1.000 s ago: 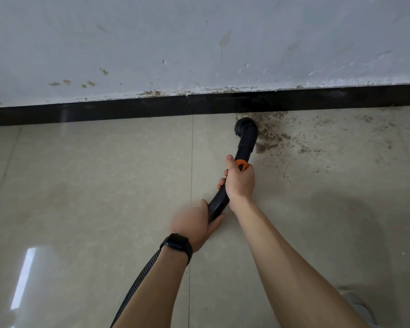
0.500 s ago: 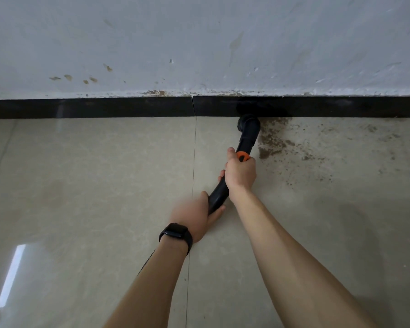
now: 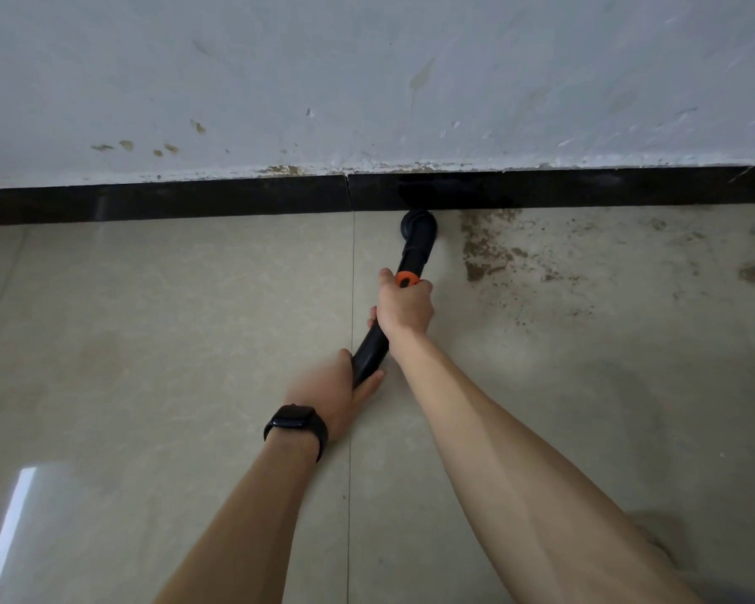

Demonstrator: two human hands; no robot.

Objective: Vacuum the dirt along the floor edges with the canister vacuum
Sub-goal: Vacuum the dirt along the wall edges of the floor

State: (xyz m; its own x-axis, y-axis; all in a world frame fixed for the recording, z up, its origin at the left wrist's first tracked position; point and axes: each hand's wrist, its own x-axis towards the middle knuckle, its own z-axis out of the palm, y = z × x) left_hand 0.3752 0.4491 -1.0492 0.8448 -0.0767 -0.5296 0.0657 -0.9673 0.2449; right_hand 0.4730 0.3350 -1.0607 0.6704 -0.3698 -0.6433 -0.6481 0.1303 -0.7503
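A black vacuum wand ends in a round nozzle (image 3: 418,231) that sits on the beige tile right against the black baseboard (image 3: 192,200). My right hand (image 3: 404,305) grips the wand just below its orange ring (image 3: 407,279). My left hand (image 3: 330,392), with a black watch on the wrist, holds the curved black tube (image 3: 369,353) lower down. Brown dirt (image 3: 482,248) lies scattered on the floor to the right of the nozzle, along the baseboard. The hose and the canister are hidden behind my arms.
A stained white wall (image 3: 367,80) rises above the baseboard. Glossy beige floor tiles (image 3: 149,342) stretch left, with a tile joint running toward the wall. More dirt specks (image 3: 752,272) lie far right.
The nozzle has moved forward from the floor to the baseboard edge and slightly left of the dirt patch. Both hands followed it.
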